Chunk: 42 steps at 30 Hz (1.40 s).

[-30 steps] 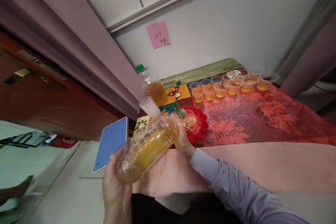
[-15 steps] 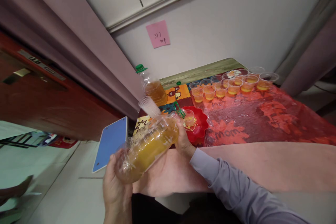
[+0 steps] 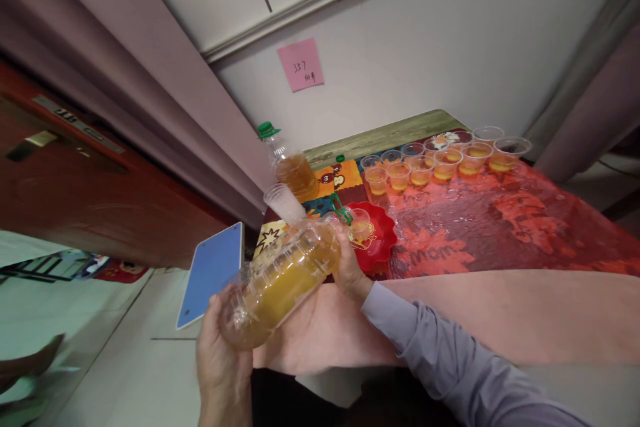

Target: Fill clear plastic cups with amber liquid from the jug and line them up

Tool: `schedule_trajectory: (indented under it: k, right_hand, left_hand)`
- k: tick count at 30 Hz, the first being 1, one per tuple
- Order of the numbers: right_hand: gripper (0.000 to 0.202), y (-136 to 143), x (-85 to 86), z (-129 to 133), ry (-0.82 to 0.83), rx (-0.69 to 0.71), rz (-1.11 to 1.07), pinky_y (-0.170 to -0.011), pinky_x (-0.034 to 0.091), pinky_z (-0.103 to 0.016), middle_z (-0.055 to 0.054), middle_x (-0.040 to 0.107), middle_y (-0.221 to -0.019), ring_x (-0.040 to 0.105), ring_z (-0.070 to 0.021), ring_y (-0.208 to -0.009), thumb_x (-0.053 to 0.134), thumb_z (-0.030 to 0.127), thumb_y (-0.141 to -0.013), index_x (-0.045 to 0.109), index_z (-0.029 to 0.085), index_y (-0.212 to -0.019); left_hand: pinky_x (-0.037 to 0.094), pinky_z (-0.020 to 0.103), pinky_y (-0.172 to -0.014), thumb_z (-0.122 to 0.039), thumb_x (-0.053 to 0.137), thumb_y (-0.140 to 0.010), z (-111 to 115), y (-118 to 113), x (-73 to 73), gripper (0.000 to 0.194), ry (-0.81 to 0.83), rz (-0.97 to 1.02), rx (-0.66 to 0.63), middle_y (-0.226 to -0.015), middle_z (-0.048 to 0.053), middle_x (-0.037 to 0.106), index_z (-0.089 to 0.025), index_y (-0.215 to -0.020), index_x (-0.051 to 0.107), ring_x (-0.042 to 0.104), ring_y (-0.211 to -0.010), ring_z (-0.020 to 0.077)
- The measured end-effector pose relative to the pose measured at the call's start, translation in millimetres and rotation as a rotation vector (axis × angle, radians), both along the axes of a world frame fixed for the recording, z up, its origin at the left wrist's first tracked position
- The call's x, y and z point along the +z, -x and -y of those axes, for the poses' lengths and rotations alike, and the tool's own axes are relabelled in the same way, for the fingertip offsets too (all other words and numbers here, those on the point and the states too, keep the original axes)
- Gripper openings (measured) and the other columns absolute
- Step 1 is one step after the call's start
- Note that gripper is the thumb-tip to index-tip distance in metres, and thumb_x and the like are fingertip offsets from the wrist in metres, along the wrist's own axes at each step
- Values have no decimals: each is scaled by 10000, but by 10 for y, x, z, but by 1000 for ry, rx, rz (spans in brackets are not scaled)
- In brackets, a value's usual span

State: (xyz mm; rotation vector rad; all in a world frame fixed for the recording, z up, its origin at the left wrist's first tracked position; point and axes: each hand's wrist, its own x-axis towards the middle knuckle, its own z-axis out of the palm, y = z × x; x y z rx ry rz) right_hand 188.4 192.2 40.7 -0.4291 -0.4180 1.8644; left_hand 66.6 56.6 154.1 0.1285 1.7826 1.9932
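A large clear plastic bottle point(image 3: 285, 287) of yellow drink is tilted, its neck pointing up and right. My left hand point(image 3: 220, 360) supports the bottle's base from below. Near the neck, my right hand point(image 3: 347, 263) wraps around it. The bottle's mouth, with a green ring handle point(image 3: 341, 209), is over a clear plastic cup point(image 3: 360, 223). That cup stands on a red scalloped plate point(image 3: 384, 243) and has some liquid in it. A stack of clear cups point(image 3: 285, 202) sits just behind the bottle.
Several cups point(image 3: 447, 163) with yellow drink stand in rows at the back right of the patterned table cover point(image 3: 480, 233). A second bottle point(image 3: 295, 170) with a green cap is at the back left. A loose green cap point(image 3: 341, 158) lies nearby. A blue board point(image 3: 213, 273) is left of the table.
Almost nothing differs; both hands keep the bottle tilted over the cup in the same place.
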Motion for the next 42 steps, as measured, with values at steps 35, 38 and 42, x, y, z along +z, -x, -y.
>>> schedule_trajectory:
  k: [35, 38, 42]
  right_hand:
    - [687, -16, 20, -6, -19, 19, 5, -1183, 560, -576, -66, 872, -1226, 752, -365, -1301, 637, 842, -928, 796, 262, -1260]
    - [672, -23, 39, -4, -22, 12, -6, -1191, 553, -576, -64, 870, -1232, 751, -366, -1307, 654, 829, -928, 794, 262, -1261]
    - [693, -21, 50, 1, -29, 22, -3, -1191, 550, -576, -73, 865, -1251, 752, -364, -1304, 632, 843, -935, 790, 257, -1270]
  left_hand:
    - [592, 386, -986, -543, 815, -817, -4, 4, -5, 343, 3, -28, -23, -939, 30, 792, -210, -887, 776, 727, -972, 233]
    - [585, 352, -954, -500, 811, -830, -12, -18, 21, 301, -5, 11, -2, -948, 28, 797, -203, -875, 781, 719, -953, 212]
    - [580, 336, -939, -480, 808, -839, -24, -49, 45, 280, -15, 27, 9, -951, 25, 796, -204, -874, 783, 713, -951, 204]
